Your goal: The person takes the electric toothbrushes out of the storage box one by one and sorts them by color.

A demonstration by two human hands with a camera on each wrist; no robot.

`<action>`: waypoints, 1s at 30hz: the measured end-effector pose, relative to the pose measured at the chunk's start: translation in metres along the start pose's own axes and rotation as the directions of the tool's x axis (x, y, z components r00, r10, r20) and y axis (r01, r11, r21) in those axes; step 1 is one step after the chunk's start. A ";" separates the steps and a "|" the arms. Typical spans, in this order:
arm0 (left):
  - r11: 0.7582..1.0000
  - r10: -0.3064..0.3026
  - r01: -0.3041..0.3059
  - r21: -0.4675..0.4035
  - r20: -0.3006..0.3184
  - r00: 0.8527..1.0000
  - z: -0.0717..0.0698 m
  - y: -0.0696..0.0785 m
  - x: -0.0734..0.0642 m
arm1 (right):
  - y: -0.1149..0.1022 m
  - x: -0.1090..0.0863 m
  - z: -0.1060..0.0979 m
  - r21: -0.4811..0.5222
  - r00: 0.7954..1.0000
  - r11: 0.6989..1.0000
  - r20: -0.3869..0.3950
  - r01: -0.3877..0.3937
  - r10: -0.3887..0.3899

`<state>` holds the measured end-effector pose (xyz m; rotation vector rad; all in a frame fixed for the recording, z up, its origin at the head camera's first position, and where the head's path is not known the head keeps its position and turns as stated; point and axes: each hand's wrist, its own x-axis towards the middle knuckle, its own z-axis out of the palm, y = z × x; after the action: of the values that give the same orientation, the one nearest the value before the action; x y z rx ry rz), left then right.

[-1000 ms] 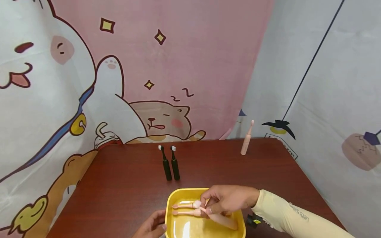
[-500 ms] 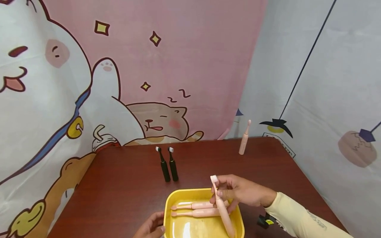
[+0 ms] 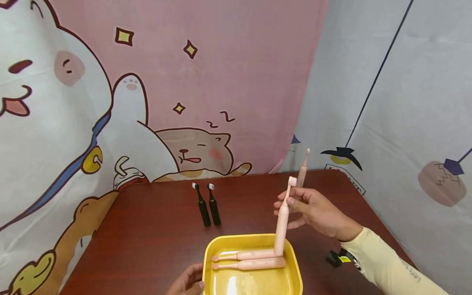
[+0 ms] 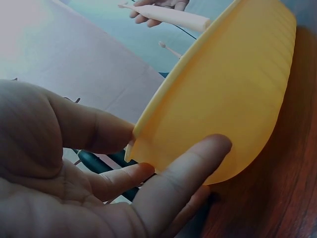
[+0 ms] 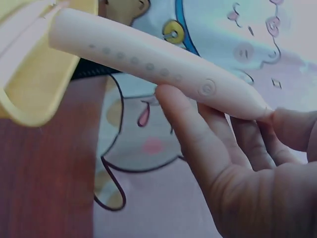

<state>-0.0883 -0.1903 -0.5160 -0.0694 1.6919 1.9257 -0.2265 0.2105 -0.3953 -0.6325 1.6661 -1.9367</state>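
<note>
My right hand (image 3: 318, 211) pinches a pink electric toothbrush (image 3: 281, 229) near its neck, between thumb and fingers. Its white-bristled head points up, and its handle slants down over the far right part of the yellow tub (image 3: 295, 262). In the right wrist view, the buttonlike marks on the handle (image 5: 133, 57) show clearly. Two more pink electric toothbrushes lie side by side in the tub, the nearer one (image 3: 262, 264) in full view. My left hand (image 3: 189, 280) touches the tub's left wall from outside with extended fingers, as the left wrist view shows.
Two black electric toothbrushes, the right one (image 3: 214, 211) and the left one (image 3: 203, 212), stand beyond the tub on the dark red table (image 3: 147, 241). Another pink toothbrush (image 3: 302, 174) stands at the back right, partly behind my right hand. A printed cloth (image 3: 258, 82) rises behind the table.
My right hand has lifted the pink toothbrush up out of the tub and moved away toward the back right, turning it more upright. The left hand has stayed at the tub's side.
</note>
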 end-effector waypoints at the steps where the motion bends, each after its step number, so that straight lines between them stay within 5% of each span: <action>1: 1.000 0.003 -0.003 0.002 -0.001 1.000 0.000 0.000 0.000 | -0.002 0.000 -0.004 0.003 1.000 1.000 -0.025 0.008 -0.008; 7: 1.000 0.023 -0.023 -0.002 0.010 1.000 -0.001 -0.002 0.001 | -0.007 -0.002 -0.034 -0.034 0.981 0.999 -0.188 0.040 -0.046; 15: 1.000 0.011 -0.011 -0.005 0.003 1.000 -0.001 -0.002 0.000 | 0.000 -0.004 -0.082 -0.164 0.908 0.986 -0.409 0.029 -0.094; 30: 1.000 0.025 -0.025 0.000 0.002 1.000 -0.003 -0.005 0.005 | 0.020 0.001 -0.132 -0.304 0.823 0.949 -0.558 -0.085 -0.105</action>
<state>-0.0911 -0.1914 -0.5228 -0.0462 1.6987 1.9430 -0.3108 0.3071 -0.4341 -0.1574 2.3792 -2.0014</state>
